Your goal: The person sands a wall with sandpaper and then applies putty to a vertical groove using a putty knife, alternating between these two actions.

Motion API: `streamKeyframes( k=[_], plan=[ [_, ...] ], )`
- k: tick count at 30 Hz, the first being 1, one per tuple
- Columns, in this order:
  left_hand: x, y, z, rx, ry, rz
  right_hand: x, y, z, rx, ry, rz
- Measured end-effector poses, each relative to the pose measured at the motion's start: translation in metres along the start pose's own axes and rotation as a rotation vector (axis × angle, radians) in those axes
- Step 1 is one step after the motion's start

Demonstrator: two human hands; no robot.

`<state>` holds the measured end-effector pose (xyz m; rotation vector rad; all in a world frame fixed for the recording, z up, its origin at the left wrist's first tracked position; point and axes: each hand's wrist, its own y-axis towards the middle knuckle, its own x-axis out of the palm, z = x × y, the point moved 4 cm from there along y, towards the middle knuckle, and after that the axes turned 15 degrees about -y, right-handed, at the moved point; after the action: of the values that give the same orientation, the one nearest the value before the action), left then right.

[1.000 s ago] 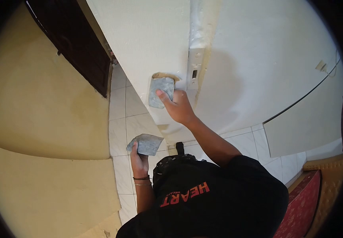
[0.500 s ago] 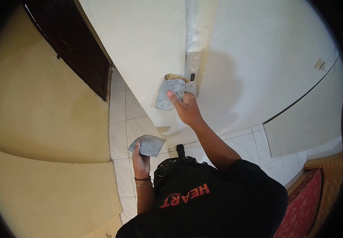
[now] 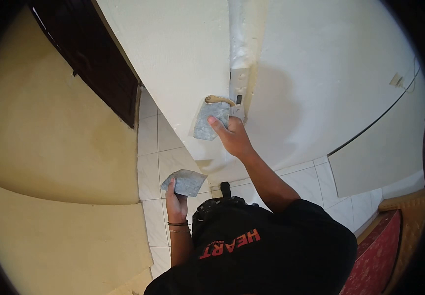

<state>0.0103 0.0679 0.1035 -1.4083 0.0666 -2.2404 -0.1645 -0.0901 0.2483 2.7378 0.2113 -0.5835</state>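
My right hand [image 3: 231, 135] pinches a flat bluish-grey sheet [image 3: 211, 119], thumb on its face, up against the pale wall beside the corner edge. A tan strip [image 3: 218, 99] curls along the top of this sheet. Just above and right of the hand, a narrow white panel with a small dark slot [image 3: 239, 93] runs up the wall corner. Lower down, my left hand [image 3: 176, 200] is closed on a second bluish-grey sheet [image 3: 187, 183], bent and angular, with the thumb over its near side and the other fingers mostly behind it. The left sheet is held away from the wall, over the floor.
A dark brown door [image 3: 87, 59] stands at upper left beside a yellowish wall [image 3: 55, 128]. White tiled floor [image 3: 147, 140] shows below. At right are a socket with a cord [image 3: 396, 80], a leaning pale board [image 3: 379, 157] and red-covered furniture [image 3: 377, 250].
The view has shifted slightly. Both hands keep their sheets in nearly the same places, the right one still at the wall.
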Motion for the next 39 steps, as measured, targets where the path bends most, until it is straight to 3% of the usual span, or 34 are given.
streamKeyframes(
  k=[9, 12, 14, 15, 17, 19, 23, 25, 26, 28, 30, 31, 33, 35, 38, 39],
  plan=[
    [-0.001, -0.002, 0.001, 0.011, -0.021, 0.051, -0.008, -0.001, -0.021, -0.016, 0.064, 0.069],
    [0.0, 0.0, 0.001, 0.002, -0.014, 0.038, -0.028, 0.008, -0.046, -0.151, 0.194, 0.25],
    [-0.001, -0.001, 0.001, -0.003, -0.011, 0.037, -0.037, 0.013, -0.063, -0.142, -0.121, 0.091],
    [0.001, 0.0, 0.001, 0.009, -0.007, 0.033, -0.031, 0.013, -0.058, -0.136, -0.118, 0.087],
    [0.001, -0.003, 0.003, 0.022, -0.003, 0.034, -0.003, 0.01, -0.047, -0.328, -0.566, 0.016],
    [0.012, -0.005, 0.004, 0.058, 0.162, -0.088, 0.004, 0.007, -0.038, -0.362, -0.517, 0.001],
    [0.032, -0.016, 0.004, -0.007, 0.236, -0.266, -0.013, 0.009, -0.03, -0.159, -0.385, -0.052],
    [0.048, -0.021, 0.004, -0.031, 0.159, -0.494, -0.004, 0.009, -0.008, -0.057, -0.036, -0.09],
    [0.052, -0.023, 0.004, -0.03, 0.154, -0.493, 0.005, 0.002, 0.0, -0.058, -0.039, -0.093],
    [0.057, -0.026, 0.006, 0.024, 0.126, -0.492, 0.036, -0.025, 0.015, -0.085, 0.12, -0.381],
    [0.038, -0.025, 0.004, -0.042, 0.127, -0.461, 0.058, -0.048, 0.026, -0.121, -0.142, -0.809],
    [0.025, -0.023, 0.001, -0.116, 0.136, -0.427, 0.061, -0.055, 0.025, -0.122, -0.141, -0.811],
    [0.007, -0.019, -0.001, -0.149, 0.087, -0.423, 0.07, -0.073, 0.013, -0.108, -0.109, -1.004],
    [0.003, -0.016, 0.0, -0.184, 0.052, -0.422, 0.079, -0.076, 0.031, -0.105, 0.038, -0.959],
    [0.019, -0.019, 0.0, -0.039, 0.213, -0.276, 0.067, -0.076, 0.029, 0.014, 0.145, -0.979],
    [0.025, -0.019, 0.001, -0.039, 0.213, -0.276, 0.061, -0.074, 0.031, 0.167, 0.174, -0.916]
  ],
)
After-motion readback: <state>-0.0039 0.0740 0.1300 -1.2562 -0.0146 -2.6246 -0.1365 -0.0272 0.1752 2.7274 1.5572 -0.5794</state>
